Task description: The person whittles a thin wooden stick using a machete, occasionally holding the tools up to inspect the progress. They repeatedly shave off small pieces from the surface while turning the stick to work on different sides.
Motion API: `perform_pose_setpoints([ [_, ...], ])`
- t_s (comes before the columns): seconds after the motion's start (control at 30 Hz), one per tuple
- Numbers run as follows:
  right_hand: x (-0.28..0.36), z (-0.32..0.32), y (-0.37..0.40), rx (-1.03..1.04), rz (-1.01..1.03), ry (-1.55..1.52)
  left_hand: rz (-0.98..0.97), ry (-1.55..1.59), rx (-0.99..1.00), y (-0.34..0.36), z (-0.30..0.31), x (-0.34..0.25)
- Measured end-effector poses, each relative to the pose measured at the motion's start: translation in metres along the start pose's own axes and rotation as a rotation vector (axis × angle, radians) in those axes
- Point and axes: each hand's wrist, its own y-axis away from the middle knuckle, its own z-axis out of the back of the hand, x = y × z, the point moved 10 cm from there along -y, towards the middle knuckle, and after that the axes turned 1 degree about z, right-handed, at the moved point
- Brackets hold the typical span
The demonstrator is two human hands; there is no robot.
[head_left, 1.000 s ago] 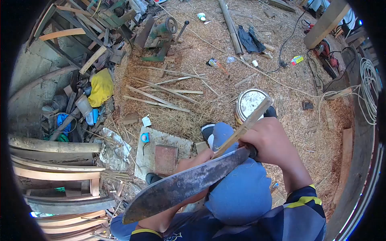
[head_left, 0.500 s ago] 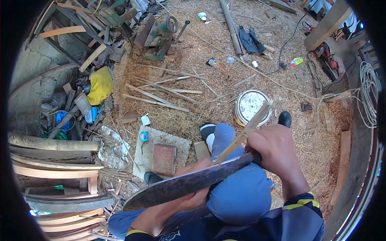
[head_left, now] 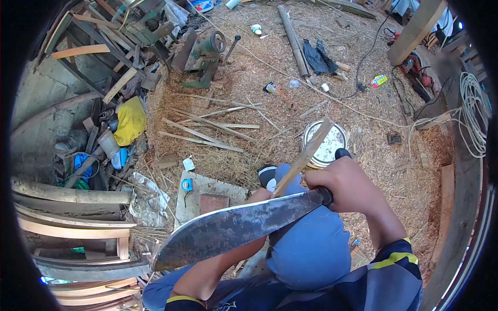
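My right hand (head_left: 348,185) is closed around the dark handle of a machete (head_left: 233,228). Its broad, stained blade reaches across my lap to the lower left, with the flat face turned towards me. Behind the blade, my left hand (head_left: 261,196) shows only in part. It holds the lower end of a thin wooden strip (head_left: 303,157), which slants up to the right. Where the strip meets the blade, the blade hides most of my left fingers. Beyond the strip stands a round can with a whitish, spotted lid (head_left: 332,142).
Wooden slats (head_left: 207,127) lie on shavings ahead. A tape measure (head_left: 187,185) and a reddish block (head_left: 213,202) rest on a board at left. Curved timbers (head_left: 78,228) are stacked far left. A green metal machine (head_left: 207,57) stands at the back; coiled rope (head_left: 473,111) hangs right.
The machete blade has tilted, showing more of its flat face and covering more of the reddish block. The strip and my right hand have shifted slightly left. Both hands keep their holds.
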Motion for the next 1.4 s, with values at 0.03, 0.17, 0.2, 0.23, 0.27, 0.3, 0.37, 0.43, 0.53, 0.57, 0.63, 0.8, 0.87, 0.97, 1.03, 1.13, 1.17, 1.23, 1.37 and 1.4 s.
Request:
perform_pose_setpoints([
  [0.03,0.001,0.0,-0.001,-0.006,0.003,0.0,0.005,0.031,-0.023,-0.002,0.001,-0.001],
  [0.17,0.0,-0.005,-0.002,-0.025,0.022,0.012,0.057,-0.149,0.036,-0.006,-0.003,-0.007],
  [0.2,0.002,-0.004,-0.003,-0.026,0.029,0.023,-0.026,-0.239,0.017,-0.003,-0.004,-0.006],
  [0.23,0.003,-0.004,-0.002,-0.022,0.027,0.03,-0.112,-0.327,-0.003,0.002,-0.005,0.001],
  [0.27,0.003,-0.004,-0.002,-0.019,0.027,0.039,-0.152,-0.37,-0.015,0.005,-0.006,0.003],
  [0.3,0.004,-0.004,-0.002,-0.016,0.028,0.05,-0.192,-0.414,-0.03,0.009,-0.007,0.004],
  [0.37,0.005,-0.004,-0.003,-0.008,0.024,0.059,-0.176,-0.424,-0.031,0.01,-0.008,0.007],
  [0.43,0.006,-0.004,-0.004,-0.008,0.028,0.069,-0.163,-0.462,-0.009,0.011,-0.01,0.01],
  [0.53,0.007,-0.004,-0.004,-0.029,0.041,0.088,-0.2,-0.493,0.0,0.011,-0.01,-0.002],
  [0.57,0.007,-0.004,-0.004,-0.042,0.048,0.097,-0.221,-0.495,-0.004,0.011,-0.01,-0.007],
  [0.63,0.009,-0.003,-0.004,-0.067,0.055,0.114,-0.247,-0.492,-0.018,0.013,-0.011,-0.004],
  [0.8,0.013,0.002,-0.003,-0.121,0.072,0.119,-0.009,-0.159,0.016,0.008,-0.01,-0.002],
  [0.87,0.014,0.003,-0.003,-0.114,0.077,0.127,0.0,-0.144,0.041,0.006,-0.011,0.0],
  [0.97,0.018,0.007,-0.003,-0.144,0.086,0.169,0.081,-0.137,0.082,0.011,-0.017,0.015],
  [1.03,0.022,0.012,-0.001,-0.177,0.091,0.195,0.037,-0.152,0.079,0.014,-0.014,0.015],
  [1.13,0.029,0.017,0.001,-0.224,0.087,0.22,0.03,-0.189,0.1,0.019,-0.013,0.017],
  [1.17,0.032,0.019,0.003,-0.231,0.08,0.239,0.019,-0.192,0.098,0.021,-0.012,0.016],
  [1.23,0.035,0.022,0.005,-0.238,0.07,0.251,-0.026,-0.19,0.083,0.025,-0.008,0.008],
  [1.37,0.04,0.027,0.011,-0.264,0.054,0.253,0.003,-0.015,0.092,0.031,-0.001,0.002],
  [1.4,0.041,0.029,0.014,-0.281,0.049,0.263,0.018,0.021,0.096,0.032,-0.001,0.003],
])
